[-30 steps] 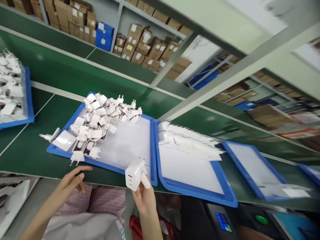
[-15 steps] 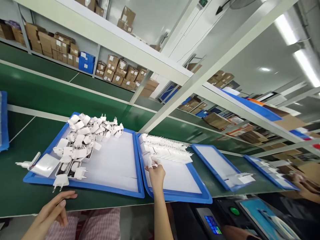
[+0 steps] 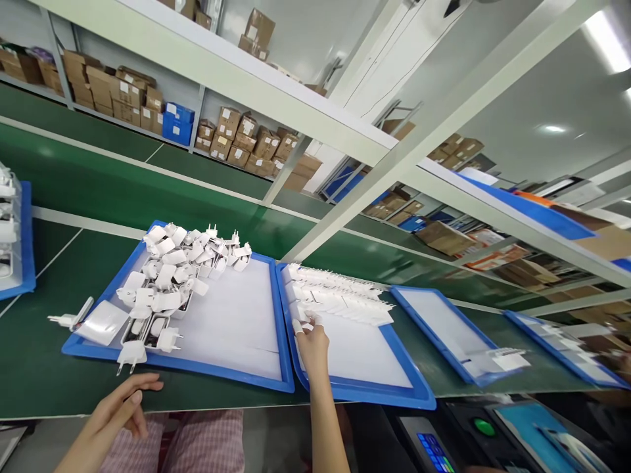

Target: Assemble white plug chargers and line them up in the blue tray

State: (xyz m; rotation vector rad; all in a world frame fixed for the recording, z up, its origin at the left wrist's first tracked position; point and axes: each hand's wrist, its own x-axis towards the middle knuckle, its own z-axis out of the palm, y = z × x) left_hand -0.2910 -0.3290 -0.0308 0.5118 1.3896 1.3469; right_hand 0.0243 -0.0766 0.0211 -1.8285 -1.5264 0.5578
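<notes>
The right hand [image 3: 312, 341] rests on the near left part of the middle blue tray [image 3: 394, 394], its grip pinched at the edge of the neat rows of white chargers [image 3: 340, 299], though I cannot tell if it really holds one. The left hand [image 3: 118, 410] hangs loose and empty over the counter's [image 3: 39, 374] near edge. It is just in front of the tray with the loose charger pile [image 3: 177, 276], probably so that the pile is within easy reach.

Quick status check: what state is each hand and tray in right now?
Left hand: open, empty, at the belt edge.
Right hand: fingertips on the charger row.
Left tray: loose charger pile at its far left.
Second tray: chargers in neat rows, near part bare.
</notes>
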